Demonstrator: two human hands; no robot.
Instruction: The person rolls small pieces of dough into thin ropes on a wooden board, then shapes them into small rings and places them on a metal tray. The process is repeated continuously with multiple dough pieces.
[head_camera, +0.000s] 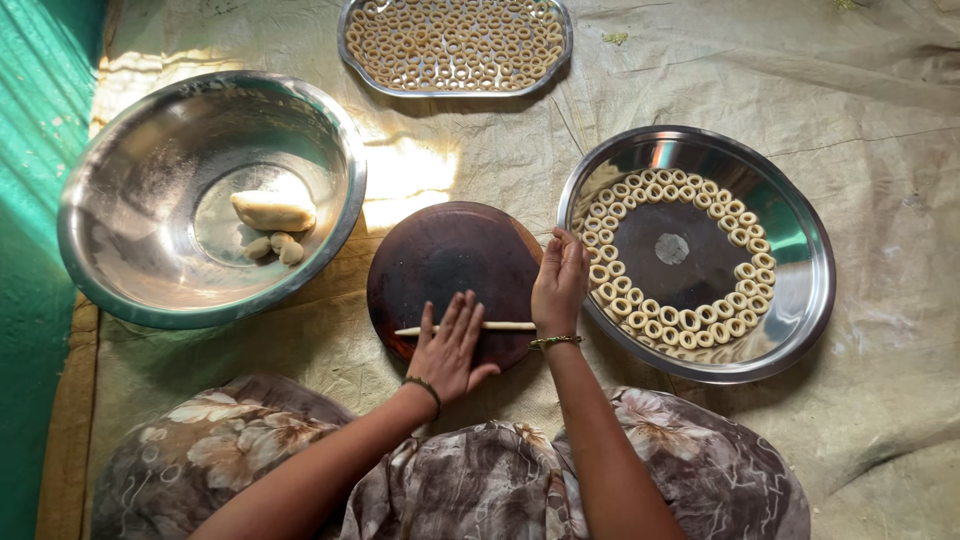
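Observation:
A round dark wooden board (450, 255) lies in front of me. Across its near part stretches a thin pale rope of dough (500, 326). My left hand (450, 350) presses flat on the rope, fingers spread. My right hand (558, 285) rests on the rope's right end at the board's edge, fingers together and bent over it. Just right of that hand is a round steel plate (790, 300) with small dough rings (690, 320) laid around its rim.
A large steel bowl (120, 240) at the left holds a lump of dough (272, 211) and a few small pieces. A steel tray (350, 60) full of dough rings lies at the top. A pale cloth (880, 120) covers the floor; my knees are below.

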